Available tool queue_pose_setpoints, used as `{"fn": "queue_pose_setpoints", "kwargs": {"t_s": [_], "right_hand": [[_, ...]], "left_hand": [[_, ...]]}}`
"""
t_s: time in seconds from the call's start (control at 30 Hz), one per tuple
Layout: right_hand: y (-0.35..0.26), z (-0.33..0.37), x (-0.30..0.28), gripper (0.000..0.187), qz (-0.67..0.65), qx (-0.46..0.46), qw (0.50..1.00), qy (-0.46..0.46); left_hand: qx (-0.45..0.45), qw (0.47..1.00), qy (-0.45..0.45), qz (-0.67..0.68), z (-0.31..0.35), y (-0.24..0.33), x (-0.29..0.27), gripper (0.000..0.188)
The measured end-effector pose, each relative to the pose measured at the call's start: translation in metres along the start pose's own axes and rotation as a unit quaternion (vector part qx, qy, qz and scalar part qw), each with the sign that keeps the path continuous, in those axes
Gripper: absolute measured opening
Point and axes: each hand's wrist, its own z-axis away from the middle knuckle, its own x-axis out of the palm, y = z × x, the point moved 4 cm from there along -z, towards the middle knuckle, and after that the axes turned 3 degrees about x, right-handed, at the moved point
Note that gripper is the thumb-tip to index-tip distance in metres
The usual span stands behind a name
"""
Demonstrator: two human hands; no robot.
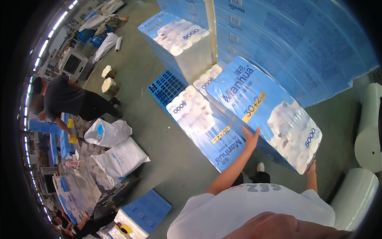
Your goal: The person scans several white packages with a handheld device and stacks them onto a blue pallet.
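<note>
Large film-wrapped blue stack (pixel 278 44), with a blue-and-white paper-roll pack (pixel 260 105) in front of it
A second pack (pixel 205 123) lies to its left; the front one is grasped between left hand (pixel 250 140), spread against its side, and right hand (pixel 311 170), at its near corner

On the blue-and-white pack (pixel 264 119) you hold, note dark-blue lettering (pixel 238 85) and a yellow numbered strip (pixel 254 107); the neighbouring pack (pixel 199 119) and your white shirt (pixel 258 205) bear print.

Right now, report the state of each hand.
Left hand: open, thumb spread from fingers, against the left side of the blue-and-white pack.
Right hand: at that pack's near right corner; fingers partly hidden, closure cannot be told.
</note>
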Motion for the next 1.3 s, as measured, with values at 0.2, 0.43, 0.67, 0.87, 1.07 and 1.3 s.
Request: {"fn": "queue_pose_setpoints", "kwargs": {"t_s": [0.2, 0.43, 0.67, 0.87, 1.07, 1.3], "right_hand": [[0.028, 0.020, 0.105, 0.056, 0.080, -0.029, 0.980, -0.179], [0.075, 0.037, 0.176, 0.056, 0.066, -0.026, 0.961, -0.269], [0.104, -0.020, 0.251, 0.050, -0.025, 0.027, 0.988, -0.150], [0.114, -0.055, 0.295, 0.054, -0.040, 0.100, 0.985, -0.136], [0.118, -0.051, 0.270, 0.058, 0.021, 0.215, 0.970, -0.112], [0.131, -0.126, 0.126, 0.045, 0.315, 0.306, 0.890, 0.122]], "left_hand": [[-0.070, 0.976, 0.176, -0.107, -0.053, -0.018, 0.007, 0.090], [-0.063, 0.967, 0.212, -0.123, -0.120, 0.013, -0.035, 0.069], [-0.047, 0.985, 0.154, -0.065, -0.218, 0.035, -0.127, 0.052], [0.024, 0.992, 0.084, -0.094, -0.224, 0.080, -0.122, 0.062], [-0.027, 0.987, 0.144, -0.072, -0.086, -0.064, -0.150, 0.062], [-0.406, 0.808, 0.318, -0.285, 0.267, -0.195, -0.232, 0.030]]}}
